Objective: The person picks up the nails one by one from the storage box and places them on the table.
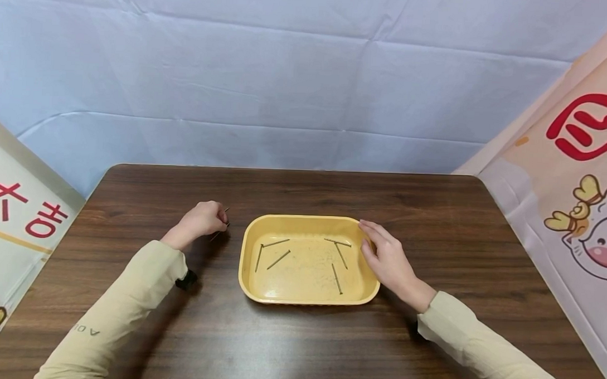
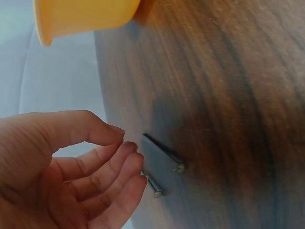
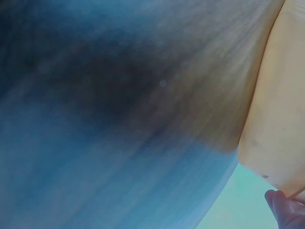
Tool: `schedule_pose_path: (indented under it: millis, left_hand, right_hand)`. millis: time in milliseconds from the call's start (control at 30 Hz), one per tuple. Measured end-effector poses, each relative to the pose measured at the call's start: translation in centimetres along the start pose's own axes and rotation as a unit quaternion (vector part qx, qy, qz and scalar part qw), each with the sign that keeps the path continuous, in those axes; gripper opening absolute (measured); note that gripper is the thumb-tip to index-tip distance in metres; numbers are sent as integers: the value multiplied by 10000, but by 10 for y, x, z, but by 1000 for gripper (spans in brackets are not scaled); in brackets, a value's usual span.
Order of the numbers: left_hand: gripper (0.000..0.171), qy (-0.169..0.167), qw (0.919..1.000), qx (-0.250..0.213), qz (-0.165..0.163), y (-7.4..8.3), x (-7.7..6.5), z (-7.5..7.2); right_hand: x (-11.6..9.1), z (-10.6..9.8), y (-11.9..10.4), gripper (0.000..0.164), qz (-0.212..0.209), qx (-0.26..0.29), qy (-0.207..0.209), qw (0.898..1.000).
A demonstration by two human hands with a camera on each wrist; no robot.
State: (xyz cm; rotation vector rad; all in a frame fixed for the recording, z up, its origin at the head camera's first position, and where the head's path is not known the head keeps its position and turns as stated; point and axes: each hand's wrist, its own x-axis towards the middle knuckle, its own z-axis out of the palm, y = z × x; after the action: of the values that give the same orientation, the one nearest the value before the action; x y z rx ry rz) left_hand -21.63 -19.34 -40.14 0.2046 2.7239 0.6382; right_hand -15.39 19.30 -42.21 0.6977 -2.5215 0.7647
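Your tray (image 1: 300, 287) looked like smooth plastic with a soft gloss, faintly scuffed inside. The nails (image 1: 279, 259) looked like dull metal. Your table (image 1: 288, 345) had a wood-grain finish with a sheen; your sleeves (image 1: 113, 311) looked like matt cloth, the backdrop (image 1: 287, 88) creased.

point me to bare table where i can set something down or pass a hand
Bare table lies between the yellow tray and blue cloth, in front of the tray between the sleeves, and right of the right hand. Crowded: the left hand, with two nails beside it, and the tray, holding six nails.
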Motion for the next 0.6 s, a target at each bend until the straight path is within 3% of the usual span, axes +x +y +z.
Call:
schedule_pose_path:
  millis: [600]
  left_hand:
    - [14, -22, 9993, 317, 203, 23, -7, -14]
  right_hand:
    - [0, -1, 0, 32, 54, 40, -26, 10000]
